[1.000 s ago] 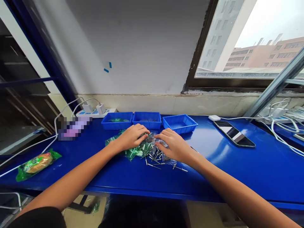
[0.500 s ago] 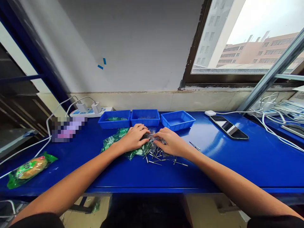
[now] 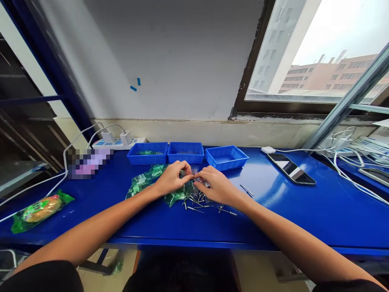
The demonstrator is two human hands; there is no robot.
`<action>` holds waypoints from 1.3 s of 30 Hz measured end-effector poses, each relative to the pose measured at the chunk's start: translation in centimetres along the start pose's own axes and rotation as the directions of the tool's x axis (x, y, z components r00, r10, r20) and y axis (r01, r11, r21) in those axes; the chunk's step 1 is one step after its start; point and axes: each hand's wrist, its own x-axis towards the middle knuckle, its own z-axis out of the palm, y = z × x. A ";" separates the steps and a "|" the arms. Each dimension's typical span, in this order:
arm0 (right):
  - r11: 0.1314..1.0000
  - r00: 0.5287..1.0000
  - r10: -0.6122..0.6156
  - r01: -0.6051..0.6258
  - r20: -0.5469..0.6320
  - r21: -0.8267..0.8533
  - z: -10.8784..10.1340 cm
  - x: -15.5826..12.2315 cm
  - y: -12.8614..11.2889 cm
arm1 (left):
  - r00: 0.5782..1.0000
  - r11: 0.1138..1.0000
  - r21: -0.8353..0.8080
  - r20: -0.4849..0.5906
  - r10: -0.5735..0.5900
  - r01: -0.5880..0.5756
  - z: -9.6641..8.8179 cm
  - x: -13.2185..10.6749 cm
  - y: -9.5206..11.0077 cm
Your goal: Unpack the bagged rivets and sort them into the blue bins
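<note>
My left hand (image 3: 176, 177) is pinched closed, its thumb and forefinger on a clear plastic bag (image 3: 195, 167). Facing it with fingertips nearly touching, my right hand (image 3: 212, 183) is also closed on that bag; the exact grip is partly hidden by the fingers. Below the hands lies a loose pile of metal blind rivets (image 3: 199, 198), several of them spread toward the front of the blue table. Green plastic packets (image 3: 142, 182) with pale pieces inside lie beside and under my left hand.
Behind the hands stand a left blue bin (image 3: 147, 162) with a green packet in it, a middle blue bin (image 3: 185, 159) with small parts, and a right blue bin (image 3: 227, 164). A phone (image 3: 291, 168), a wrapped bread (image 3: 44, 209) and a power strip (image 3: 136, 141) also rest on the table (image 3: 188, 233).
My hands have drawn together, and the left thumb and forefinger have closed into a pinch. The whole view has shifted slightly.
</note>
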 end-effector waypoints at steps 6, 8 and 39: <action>0.975 0.968 0.159 -0.124 -0.194 0.183 -0.5 0.2 -0.5 | 0.992 0.903 -0.409 0.042 -0.121 0.128 0.0 -0.5 1.5; 0.945 0.968 0.184 -0.126 -0.171 0.301 -0.7 0.3 -0.8 | 0.988 0.857 -0.492 0.085 -0.125 0.151 0.1 -0.7 1.9; 0.845 0.953 0.271 -0.169 -0.134 0.507 -0.5 0.4 -1.6 | 0.985 0.941 -0.303 0.132 -0.112 0.148 -0.6 -1.1 2.4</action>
